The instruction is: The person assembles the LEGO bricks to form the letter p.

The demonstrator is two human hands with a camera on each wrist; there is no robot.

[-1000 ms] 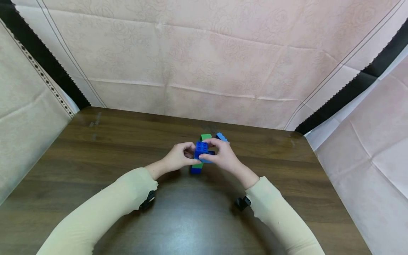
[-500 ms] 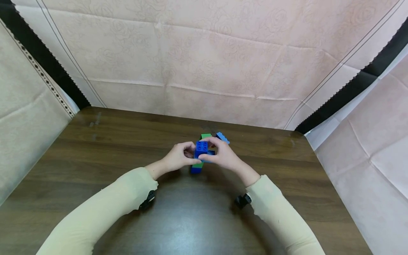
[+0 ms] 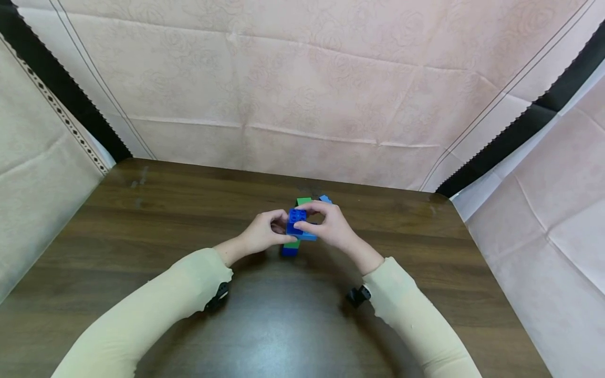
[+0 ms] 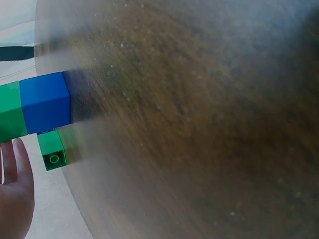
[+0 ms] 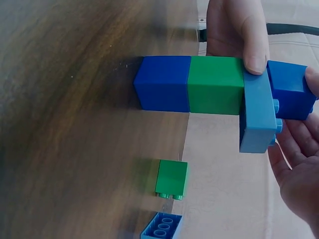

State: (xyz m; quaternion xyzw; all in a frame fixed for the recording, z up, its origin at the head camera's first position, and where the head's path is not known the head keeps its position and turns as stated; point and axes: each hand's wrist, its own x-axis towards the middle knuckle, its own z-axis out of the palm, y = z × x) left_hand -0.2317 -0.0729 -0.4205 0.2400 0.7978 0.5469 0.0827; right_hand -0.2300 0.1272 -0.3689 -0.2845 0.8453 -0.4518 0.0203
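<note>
A stack of toy building bricks stands upright on the table. In the right wrist view, it has a dark blue brick (image 5: 164, 83) at the base, a green brick (image 5: 215, 84) above, then a longer light blue brick (image 5: 258, 114). A second dark blue brick (image 3: 297, 215) sits over one end of the light blue brick, whose other studs show. My left hand (image 3: 262, 231) holds the light blue brick from the left, thumb on its near side. Thumb and fingers of my right hand (image 3: 333, 224) pinch the top dark blue brick. The left wrist view shows only the lower stack and some left fingers.
Behind the stack, a loose green brick (image 5: 172, 178) lies on the wooden table (image 3: 212, 194). A loose light blue brick (image 5: 163, 228) is beside it, hollow underside showing, partly behind my right hand in the head view. Pale cloth (image 3: 283, 94) hangs past the table's far edge.
My right hand has shifted slightly up and away on the top dark blue brick, now covering more of the loose light blue brick behind. My left hand and the stack stay nearly still.
</note>
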